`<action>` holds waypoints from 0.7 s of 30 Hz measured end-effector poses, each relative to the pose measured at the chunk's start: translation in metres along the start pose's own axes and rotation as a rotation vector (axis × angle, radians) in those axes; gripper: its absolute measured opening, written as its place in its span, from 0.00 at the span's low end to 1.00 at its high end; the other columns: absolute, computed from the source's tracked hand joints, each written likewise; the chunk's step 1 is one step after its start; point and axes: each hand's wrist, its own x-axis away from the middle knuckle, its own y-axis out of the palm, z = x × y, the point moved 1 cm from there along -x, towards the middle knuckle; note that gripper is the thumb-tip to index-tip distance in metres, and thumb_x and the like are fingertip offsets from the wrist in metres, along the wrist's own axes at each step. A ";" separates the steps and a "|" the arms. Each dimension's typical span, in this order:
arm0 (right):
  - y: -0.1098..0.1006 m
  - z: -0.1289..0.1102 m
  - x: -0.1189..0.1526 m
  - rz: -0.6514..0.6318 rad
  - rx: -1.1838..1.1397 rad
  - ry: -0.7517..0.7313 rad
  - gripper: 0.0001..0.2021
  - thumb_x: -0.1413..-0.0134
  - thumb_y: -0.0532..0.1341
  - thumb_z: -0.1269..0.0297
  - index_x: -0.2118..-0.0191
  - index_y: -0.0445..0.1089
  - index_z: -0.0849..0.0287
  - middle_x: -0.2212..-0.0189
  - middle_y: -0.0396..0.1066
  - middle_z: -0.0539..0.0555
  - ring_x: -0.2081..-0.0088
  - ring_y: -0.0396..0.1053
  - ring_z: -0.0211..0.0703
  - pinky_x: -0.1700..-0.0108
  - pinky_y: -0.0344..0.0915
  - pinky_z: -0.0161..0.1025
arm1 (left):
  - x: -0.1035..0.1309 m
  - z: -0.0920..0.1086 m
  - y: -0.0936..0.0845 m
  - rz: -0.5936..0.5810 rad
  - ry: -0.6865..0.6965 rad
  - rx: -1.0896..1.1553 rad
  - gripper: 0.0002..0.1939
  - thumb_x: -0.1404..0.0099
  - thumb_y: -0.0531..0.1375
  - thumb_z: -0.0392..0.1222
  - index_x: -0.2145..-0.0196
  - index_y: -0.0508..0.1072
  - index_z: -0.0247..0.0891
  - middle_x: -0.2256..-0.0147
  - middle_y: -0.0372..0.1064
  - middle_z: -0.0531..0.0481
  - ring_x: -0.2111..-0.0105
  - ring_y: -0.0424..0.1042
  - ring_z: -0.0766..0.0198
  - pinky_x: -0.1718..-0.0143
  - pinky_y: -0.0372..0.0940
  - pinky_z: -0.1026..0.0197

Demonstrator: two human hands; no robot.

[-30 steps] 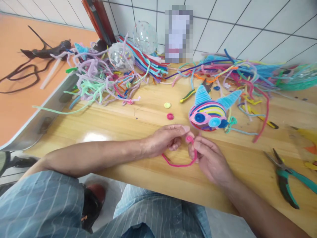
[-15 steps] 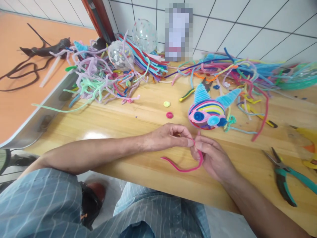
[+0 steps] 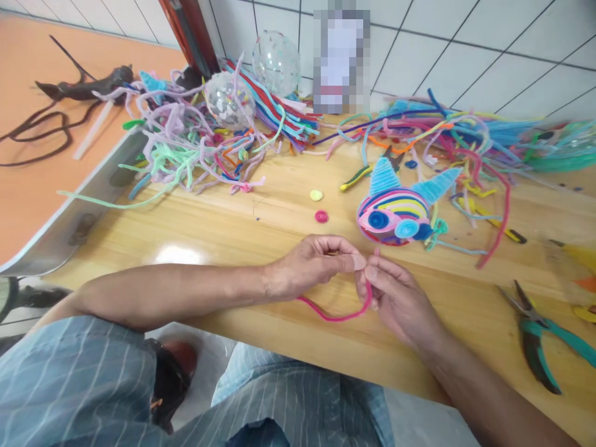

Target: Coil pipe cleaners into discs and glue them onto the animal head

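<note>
A bright pink pipe cleaner [image 3: 338,318] curves below my hands, its upper end pinched between the fingertips. My left hand [image 3: 321,264] comes in from the left with thumb and forefinger closed on that end. Touching it tip to tip, my right hand [image 3: 395,292] is closed on the same pipe cleaner, which hangs from it and bends back left under my left hand. Just beyond them sits a striped pipe-cleaner animal head [image 3: 395,205] with blue ears and coiled eyes. A pink coil [image 3: 321,216] and a pale yellow coil [image 3: 316,195] lie left of it.
Teal-handled pliers [image 3: 535,323] lie at the right. Yellow-handled cutters [image 3: 356,178] rest behind the animal head. Tangled pipe cleaners [image 3: 172,155] and clear balls [image 3: 230,99] fill the back left; more pipe cleaners [image 3: 493,133] line the wall. A glue gun [image 3: 88,87] lies on the orange surface.
The pink pipe cleaner's loose end has swung left and now goes under my left hand. Both hands keep their pinch, fingertips still together. The view has shifted slightly.
</note>
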 end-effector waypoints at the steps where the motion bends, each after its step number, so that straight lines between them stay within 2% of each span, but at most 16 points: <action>1: 0.001 0.001 0.000 0.002 -0.006 -0.012 0.20 0.47 0.72 0.46 0.74 0.72 0.57 0.79 0.66 0.47 0.79 0.56 0.33 0.76 0.51 0.35 | 0.001 -0.003 0.002 0.028 -0.004 0.039 0.19 0.40 0.73 0.54 0.68 0.78 0.35 0.75 0.72 0.54 0.78 0.58 0.73 0.75 0.51 0.65; 3: 0.003 0.003 0.000 0.008 -0.020 -0.025 0.20 0.47 0.72 0.45 0.73 0.73 0.57 0.79 0.67 0.48 0.78 0.57 0.33 0.76 0.52 0.35 | 0.002 -0.008 0.004 0.035 -0.010 0.094 0.19 0.40 0.73 0.55 0.68 0.77 0.35 0.75 0.72 0.54 0.78 0.57 0.73 0.76 0.49 0.65; 6: 0.003 0.003 0.001 0.032 -0.054 -0.025 0.20 0.49 0.73 0.45 0.73 0.72 0.57 0.79 0.67 0.48 0.78 0.58 0.34 0.76 0.52 0.35 | -0.003 -0.009 0.001 -0.018 -0.025 0.103 0.20 0.37 0.71 0.57 0.68 0.77 0.35 0.73 0.73 0.52 0.78 0.57 0.73 0.77 0.48 0.64; 10: -0.002 -0.001 0.001 0.041 -0.061 -0.014 0.19 0.48 0.73 0.48 0.75 0.70 0.57 0.81 0.65 0.48 0.78 0.56 0.35 0.75 0.52 0.37 | -0.012 0.002 -0.009 -0.084 -0.024 -0.021 0.21 0.34 0.68 0.58 0.67 0.79 0.34 0.70 0.74 0.50 0.79 0.55 0.74 0.77 0.49 0.64; 12: -0.004 -0.002 0.001 0.024 -0.049 -0.025 0.20 0.47 0.72 0.49 0.77 0.69 0.57 0.82 0.64 0.48 0.78 0.57 0.35 0.73 0.53 0.37 | -0.015 0.008 -0.012 -0.133 -0.003 -0.097 0.16 0.35 0.70 0.53 0.65 0.80 0.34 0.69 0.76 0.50 0.76 0.63 0.72 0.72 0.57 0.65; 14: -0.006 -0.003 0.001 0.010 -0.034 -0.034 0.20 0.46 0.72 0.50 0.78 0.69 0.57 0.82 0.64 0.48 0.78 0.58 0.35 0.73 0.54 0.38 | -0.015 0.011 -0.012 -0.169 0.022 -0.125 0.13 0.36 0.72 0.48 0.65 0.80 0.34 0.67 0.78 0.50 0.69 0.71 0.69 0.63 0.65 0.64; 16: -0.005 -0.002 0.001 0.008 -0.017 -0.032 0.20 0.46 0.71 0.49 0.77 0.68 0.57 0.81 0.64 0.48 0.78 0.57 0.35 0.73 0.53 0.38 | -0.012 0.011 -0.010 -0.170 0.050 -0.116 0.13 0.36 0.72 0.47 0.66 0.79 0.34 0.66 0.79 0.49 0.65 0.75 0.66 0.57 0.68 0.62; 18: -0.002 0.001 0.002 0.010 -0.007 -0.022 0.20 0.46 0.71 0.47 0.76 0.70 0.56 0.81 0.64 0.48 0.78 0.57 0.35 0.75 0.53 0.37 | -0.006 0.007 -0.005 -0.140 0.081 -0.081 0.15 0.35 0.72 0.50 0.66 0.78 0.34 0.68 0.78 0.50 0.65 0.75 0.65 0.58 0.68 0.61; 21: 0.006 0.006 0.004 0.018 -0.015 -0.033 0.20 0.46 0.72 0.44 0.73 0.72 0.56 0.79 0.65 0.48 0.77 0.57 0.36 0.75 0.54 0.36 | 0.003 -0.002 0.006 -0.075 0.080 0.009 0.20 0.35 0.70 0.56 0.67 0.74 0.35 0.73 0.74 0.52 0.74 0.69 0.69 0.69 0.63 0.64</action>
